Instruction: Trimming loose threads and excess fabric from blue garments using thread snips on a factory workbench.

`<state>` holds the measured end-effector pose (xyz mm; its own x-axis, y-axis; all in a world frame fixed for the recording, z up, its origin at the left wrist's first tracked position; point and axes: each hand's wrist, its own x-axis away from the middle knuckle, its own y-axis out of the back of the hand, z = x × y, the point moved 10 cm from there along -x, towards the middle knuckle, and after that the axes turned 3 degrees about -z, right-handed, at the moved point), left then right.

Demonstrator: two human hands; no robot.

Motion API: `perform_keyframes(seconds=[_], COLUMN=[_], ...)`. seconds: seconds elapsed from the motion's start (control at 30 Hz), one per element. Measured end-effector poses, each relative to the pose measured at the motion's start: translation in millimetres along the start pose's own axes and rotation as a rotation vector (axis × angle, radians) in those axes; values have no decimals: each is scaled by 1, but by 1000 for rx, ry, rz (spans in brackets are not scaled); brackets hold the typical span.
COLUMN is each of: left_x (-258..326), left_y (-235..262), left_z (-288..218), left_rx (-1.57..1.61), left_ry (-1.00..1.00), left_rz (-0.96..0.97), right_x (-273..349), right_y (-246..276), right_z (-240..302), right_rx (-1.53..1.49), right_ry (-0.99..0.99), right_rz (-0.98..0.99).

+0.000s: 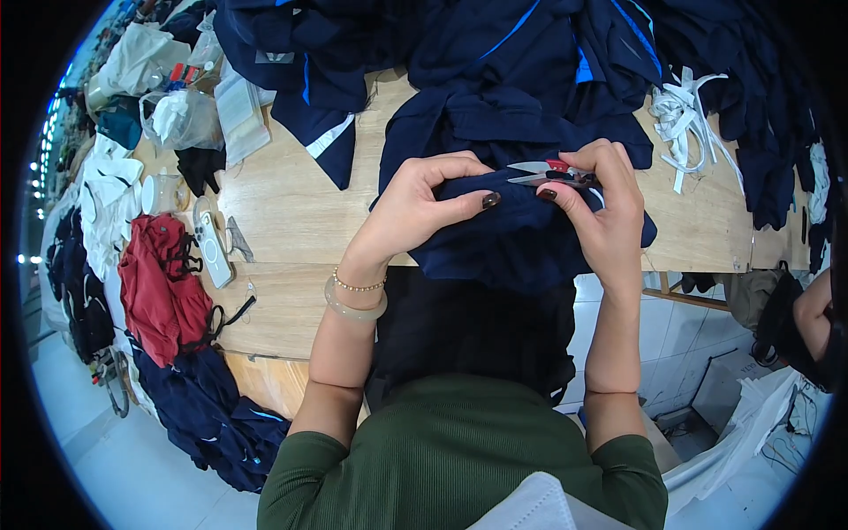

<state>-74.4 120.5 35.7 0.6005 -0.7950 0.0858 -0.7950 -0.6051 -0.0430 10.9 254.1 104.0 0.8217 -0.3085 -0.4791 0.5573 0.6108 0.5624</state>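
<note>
A dark navy garment (495, 234) lies bunched over the near edge of the wooden table and hangs toward my lap. My left hand (424, 203) pinches a fold of it between thumb and fingers. In my right hand (605, 190) is a small pair of thread snips (539, 173) with red on the handle. Its blades are apart and point left, toward the fold by my left fingertips. Whether the blades touch the cloth or a thread, I cannot tell.
More navy garments with blue piping (530, 44) are heaped at the far side. White tape (682, 119) lies tangled at the right. To the left are a phone (212, 250), a red drawstring bag (163, 287) and a plastic bag (184, 119). Another person's arm (814, 309) shows at the right edge.
</note>
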Motion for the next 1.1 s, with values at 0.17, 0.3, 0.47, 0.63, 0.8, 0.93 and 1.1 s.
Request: perform_keyframes(seconds=[0.17, 0.3, 0.47, 0.63, 0.8, 0.93, 1.1], left_x=[0, 1, 0, 0, -1, -1, -2], left_y=[-1, -1, 0, 0, -1, 1, 1], left_z=[0, -1, 2, 2, 3, 6, 5], left_rx=[10, 5, 4, 23, 18, -25, -30], left_ry=[2, 10, 17, 15, -1, -13, -12], left_rz=[8, 10, 10, 11, -2, -7, -3], right_x=[1, 1, 1, 1, 6, 11, 1], right_y=[-1, -2, -2, -6, -19, -11, 4], right_z=[-5, -5, -6, -9, -23, -54, -33], right_rx=[-37, -48, -44, -111, -485, -932, -517], right_ry=[-31, -55, -60, -119, -287, -589, -365], right_rz=[10, 2, 11, 23, 41, -147, -76])
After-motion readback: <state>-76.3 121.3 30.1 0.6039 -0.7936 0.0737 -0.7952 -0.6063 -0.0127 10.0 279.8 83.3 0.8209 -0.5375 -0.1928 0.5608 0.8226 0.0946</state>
